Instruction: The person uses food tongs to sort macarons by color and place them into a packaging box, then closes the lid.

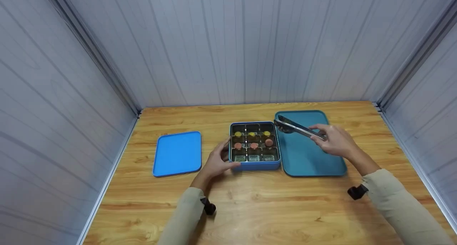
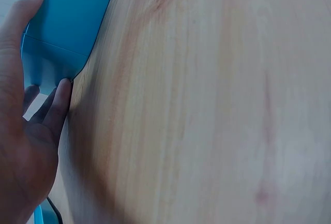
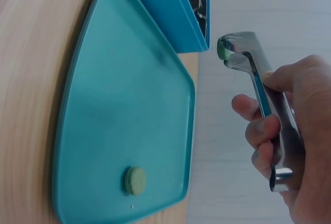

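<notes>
My left hand (image 1: 216, 162) grips a blue square box (image 1: 259, 166); my right hand (image 1: 336, 140) squeezes silver metal tongs (image 1: 301, 130), holding a round green macaron (image 3: 223, 50) near it, probably light and fragile, best pinched gently.

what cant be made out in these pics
Head: the green macaron on the tray, hidden by the right hand; the green piece in the tongs, hidden by their tips.
Left wrist: the inside of the blue box, hidden by its walls.
Right wrist: the rest of the box, cut off by the top edge.
</notes>
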